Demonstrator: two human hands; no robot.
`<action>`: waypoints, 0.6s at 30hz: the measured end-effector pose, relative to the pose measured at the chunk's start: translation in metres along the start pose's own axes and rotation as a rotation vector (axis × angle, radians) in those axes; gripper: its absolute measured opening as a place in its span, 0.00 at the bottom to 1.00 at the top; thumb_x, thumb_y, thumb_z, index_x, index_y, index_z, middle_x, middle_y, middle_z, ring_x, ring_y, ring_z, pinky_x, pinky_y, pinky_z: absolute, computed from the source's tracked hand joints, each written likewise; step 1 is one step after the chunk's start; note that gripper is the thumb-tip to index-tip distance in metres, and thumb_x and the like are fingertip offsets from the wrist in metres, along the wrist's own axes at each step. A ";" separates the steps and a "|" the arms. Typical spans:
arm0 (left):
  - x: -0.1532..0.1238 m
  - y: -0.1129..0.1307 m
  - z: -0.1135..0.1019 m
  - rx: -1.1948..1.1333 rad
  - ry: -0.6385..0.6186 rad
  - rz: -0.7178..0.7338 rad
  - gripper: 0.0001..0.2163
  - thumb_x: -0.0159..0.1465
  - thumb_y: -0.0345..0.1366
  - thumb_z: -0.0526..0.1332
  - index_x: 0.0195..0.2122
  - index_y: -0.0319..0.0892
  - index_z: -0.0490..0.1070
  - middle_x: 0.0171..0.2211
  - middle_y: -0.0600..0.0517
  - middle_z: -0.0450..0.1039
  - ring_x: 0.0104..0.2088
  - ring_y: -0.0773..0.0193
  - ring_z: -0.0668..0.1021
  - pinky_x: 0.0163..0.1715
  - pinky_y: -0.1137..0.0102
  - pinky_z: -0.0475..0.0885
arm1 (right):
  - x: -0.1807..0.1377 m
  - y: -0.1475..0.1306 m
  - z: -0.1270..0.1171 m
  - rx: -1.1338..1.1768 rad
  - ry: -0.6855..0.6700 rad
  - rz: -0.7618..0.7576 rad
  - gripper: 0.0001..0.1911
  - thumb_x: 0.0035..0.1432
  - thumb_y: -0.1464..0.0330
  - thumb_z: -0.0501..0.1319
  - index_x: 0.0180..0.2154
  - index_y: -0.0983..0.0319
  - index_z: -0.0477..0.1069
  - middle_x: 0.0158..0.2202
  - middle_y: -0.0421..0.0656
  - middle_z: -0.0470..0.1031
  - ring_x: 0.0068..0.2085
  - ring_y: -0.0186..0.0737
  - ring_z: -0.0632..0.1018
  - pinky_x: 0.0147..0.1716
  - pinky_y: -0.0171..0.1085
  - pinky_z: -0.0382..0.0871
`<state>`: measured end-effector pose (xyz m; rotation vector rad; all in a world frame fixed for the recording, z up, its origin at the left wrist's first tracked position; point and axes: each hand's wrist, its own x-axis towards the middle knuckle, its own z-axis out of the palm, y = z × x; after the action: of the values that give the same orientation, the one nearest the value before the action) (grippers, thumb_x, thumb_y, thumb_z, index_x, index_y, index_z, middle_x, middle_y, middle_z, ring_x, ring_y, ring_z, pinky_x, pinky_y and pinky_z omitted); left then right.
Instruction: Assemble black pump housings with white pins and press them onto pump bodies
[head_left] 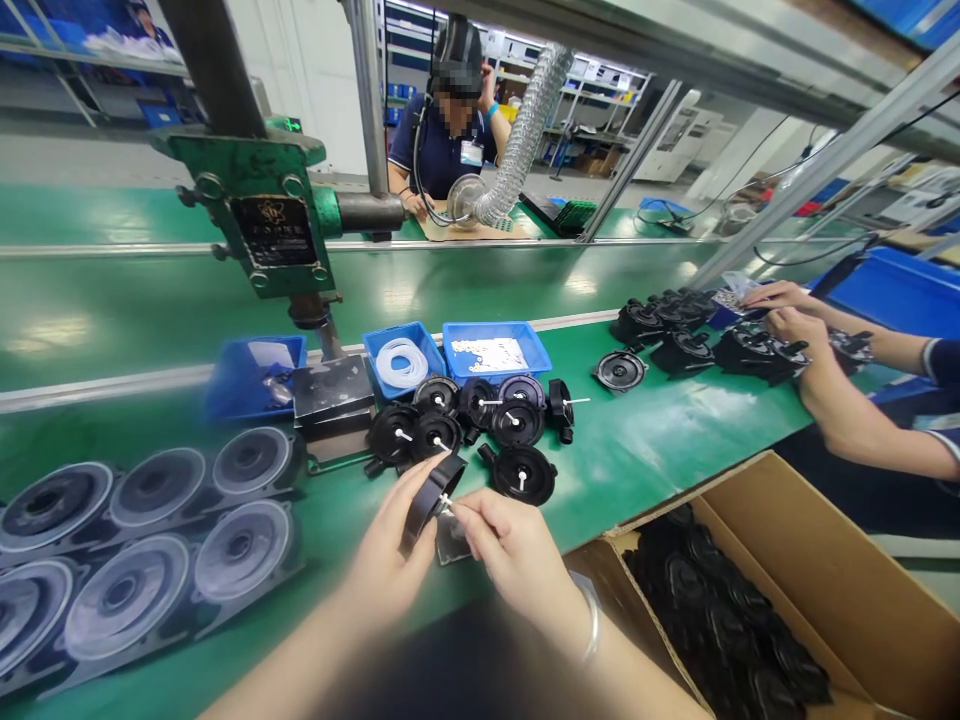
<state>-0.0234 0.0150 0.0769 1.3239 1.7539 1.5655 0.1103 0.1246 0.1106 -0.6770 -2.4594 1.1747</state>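
Note:
My left hand (390,555) is closed round the rim of a black round plastic housing (427,497), held tilted on edge above the bench. The fingers of my right hand (514,540) pinch a small white piece (445,502) at the housing's centre; my fingertips hide part of it. Just beyond my hands stand several similar black housings (517,424), with thin white stems poking out of their middles. One of them, a housing with a side spout (534,474), lies close to my right hand. A small metal block (453,540) is partly hidden beneath my hands.
Blue trays hold coiled clear tubing (402,364) and small white parts (489,355). A green press (262,215) stands behind a dark block (334,395). Large round parts (127,595) fill the left. A cardboard box (810,560) sits right, near a co-worker's hands (799,325).

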 end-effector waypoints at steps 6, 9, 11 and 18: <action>0.001 -0.002 -0.003 0.155 -0.018 0.099 0.27 0.68 0.28 0.53 0.67 0.50 0.52 0.66 0.47 0.59 0.65 0.55 0.63 0.64 0.58 0.61 | 0.001 0.004 0.010 -0.209 0.046 -0.114 0.14 0.71 0.66 0.46 0.36 0.61 0.67 0.28 0.43 0.71 0.29 0.38 0.72 0.32 0.35 0.61; 0.001 -0.002 -0.004 0.192 -0.052 0.126 0.28 0.67 0.27 0.52 0.67 0.50 0.51 0.66 0.48 0.58 0.65 0.56 0.62 0.65 0.59 0.60 | 0.004 0.007 0.015 -0.249 0.083 -0.151 0.14 0.71 0.67 0.45 0.32 0.60 0.63 0.26 0.41 0.69 0.27 0.37 0.70 0.30 0.35 0.59; 0.000 -0.003 -0.004 0.199 -0.081 0.131 0.29 0.67 0.26 0.52 0.68 0.49 0.50 0.67 0.47 0.56 0.66 0.55 0.61 0.65 0.58 0.59 | 0.006 0.008 0.018 -0.268 0.096 -0.169 0.14 0.70 0.68 0.45 0.30 0.60 0.61 0.25 0.41 0.68 0.27 0.37 0.69 0.29 0.35 0.59; 0.003 -0.007 -0.004 0.072 -0.085 0.040 0.26 0.67 0.30 0.54 0.67 0.50 0.55 0.67 0.49 0.56 0.67 0.54 0.59 0.67 0.55 0.54 | 0.017 0.007 0.017 -0.250 0.057 -0.163 0.13 0.69 0.70 0.46 0.31 0.60 0.62 0.26 0.41 0.69 0.27 0.37 0.71 0.28 0.35 0.60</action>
<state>-0.0308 0.0165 0.0719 1.4474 1.7566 1.4566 0.0900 0.1267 0.0958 -0.5536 -2.5815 0.7866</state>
